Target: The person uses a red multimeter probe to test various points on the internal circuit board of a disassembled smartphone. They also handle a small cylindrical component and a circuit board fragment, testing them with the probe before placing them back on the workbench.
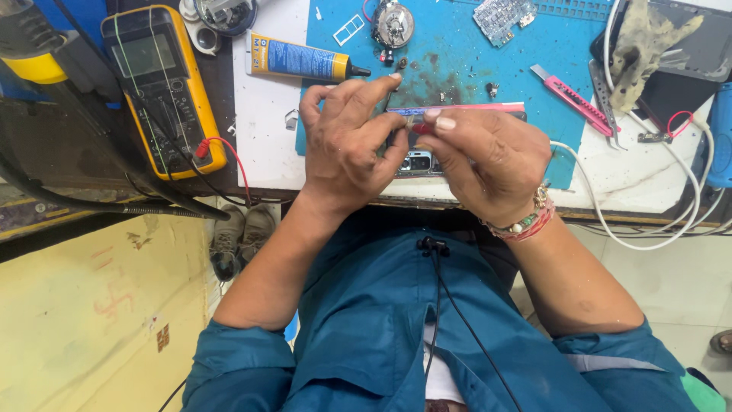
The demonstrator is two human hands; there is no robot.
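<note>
Two hands meet over the near edge of a white workbench (267,145), above a blue work mat (457,53). To the left lies a yellow multimeter (164,88) with a red lead curling off it, and beyond it a yellow-and-blue glue tube (301,61). A pink utility knife (570,98) rests at the right of the mat, with white cables (648,229) looping off the bench edge. Under the hands lies an opened phone (418,162), partly hidden, its camera cluster showing between the wrists and a pink strip along its far edge. The left hand (347,141) is curled, thumb and forefinger pinched on a thin dark tool (392,94) that points away toward the mat. The right hand (488,160), a beaded bracelet (526,221) at its wrist, is also closed, fingertips pinched around a small red-tipped piece (420,127) just above the phone; what that piece is I cannot tell. The two sets of fingertips nearly touch
</note>
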